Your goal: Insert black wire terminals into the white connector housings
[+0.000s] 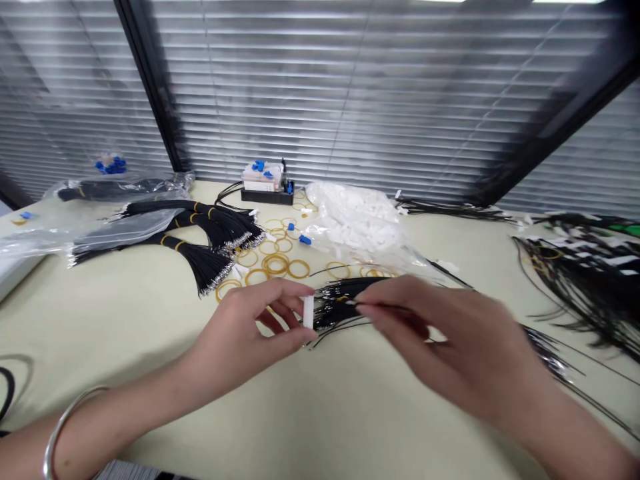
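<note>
The left hand [240,337] is pinching a white plastic connector [309,312] between closed fingers, while the right hand's [463,340] blurred fingers are gripping thin black wires [340,300] just beside it, above the table [350,413].

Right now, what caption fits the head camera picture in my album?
Left hand pinches a white connector, right hand grips black wires, above a cream table.

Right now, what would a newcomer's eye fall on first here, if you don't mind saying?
Probably the hands at front centre: the left hand pinches a white connector, the right hand a black wire bunch beside it. Behind them, black wire bundles and yellow rubber bands lie on the table.
</note>
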`<state>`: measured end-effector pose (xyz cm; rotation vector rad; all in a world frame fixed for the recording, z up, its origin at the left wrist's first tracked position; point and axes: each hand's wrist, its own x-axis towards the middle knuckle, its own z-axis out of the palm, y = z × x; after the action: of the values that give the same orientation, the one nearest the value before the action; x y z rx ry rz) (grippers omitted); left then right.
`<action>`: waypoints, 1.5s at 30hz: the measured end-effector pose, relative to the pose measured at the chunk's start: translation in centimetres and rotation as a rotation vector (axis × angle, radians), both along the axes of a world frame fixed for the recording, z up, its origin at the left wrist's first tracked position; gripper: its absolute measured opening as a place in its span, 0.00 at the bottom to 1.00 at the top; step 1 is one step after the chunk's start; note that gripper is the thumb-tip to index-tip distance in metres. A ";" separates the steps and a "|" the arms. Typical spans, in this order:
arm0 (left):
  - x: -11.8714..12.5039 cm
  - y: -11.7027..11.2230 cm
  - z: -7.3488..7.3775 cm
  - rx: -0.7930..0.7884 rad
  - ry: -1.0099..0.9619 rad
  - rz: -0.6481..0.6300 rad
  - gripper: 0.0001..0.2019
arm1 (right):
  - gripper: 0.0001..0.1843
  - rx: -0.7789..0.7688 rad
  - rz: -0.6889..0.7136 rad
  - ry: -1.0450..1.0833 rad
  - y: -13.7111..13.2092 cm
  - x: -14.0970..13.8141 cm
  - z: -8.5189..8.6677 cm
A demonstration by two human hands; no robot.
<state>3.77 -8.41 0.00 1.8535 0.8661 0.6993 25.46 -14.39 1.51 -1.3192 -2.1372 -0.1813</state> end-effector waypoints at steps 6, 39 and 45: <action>0.1 -0.4 0.5 -0.002 -0.062 -0.008 0.15 | 0.06 0.034 0.074 0.149 0.3 -2.4 -0.5; -0.1 -0.6 0.6 -0.078 -0.095 -0.077 0.14 | 0.04 0.129 -0.007 -0.022 -0.4 -2.8 -0.8; 0.1 -0.4 0.7 -0.177 -0.118 -0.093 0.14 | 0.05 0.151 -0.002 -0.017 -0.5 -2.8 -1.0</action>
<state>3.85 -8.85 0.65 1.6663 0.7368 0.6462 22.67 -14.86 0.54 -1.2359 -2.0921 -0.3489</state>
